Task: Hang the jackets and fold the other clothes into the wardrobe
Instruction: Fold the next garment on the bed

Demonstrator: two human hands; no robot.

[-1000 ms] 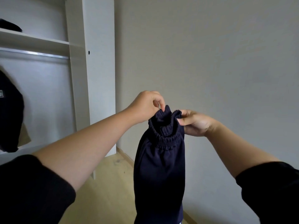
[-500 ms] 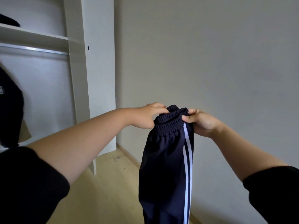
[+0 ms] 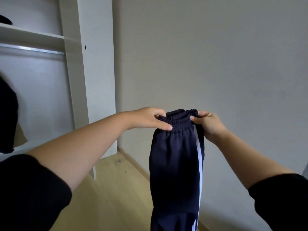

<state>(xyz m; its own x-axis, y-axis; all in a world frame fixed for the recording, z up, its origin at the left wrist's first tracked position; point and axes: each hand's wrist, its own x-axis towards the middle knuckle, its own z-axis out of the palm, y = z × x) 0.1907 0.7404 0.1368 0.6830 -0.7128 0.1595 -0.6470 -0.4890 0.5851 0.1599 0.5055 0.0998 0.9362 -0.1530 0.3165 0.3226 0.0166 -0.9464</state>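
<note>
Your left hand (image 3: pixel 146 119) and right hand (image 3: pixel 210 124) pinch the waistband (image 3: pixel 179 120) of the navy trousers (image 3: pixel 173 164), now stretched slightly wider than before; open floor (image 3: pixel 113 189) separates them from the wardrobe (image 3: pixel 98 80).

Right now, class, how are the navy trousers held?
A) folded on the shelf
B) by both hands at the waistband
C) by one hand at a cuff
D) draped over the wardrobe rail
B: the left hand and right hand each grip an end of the waistband; the navy trousers hang below.
</note>
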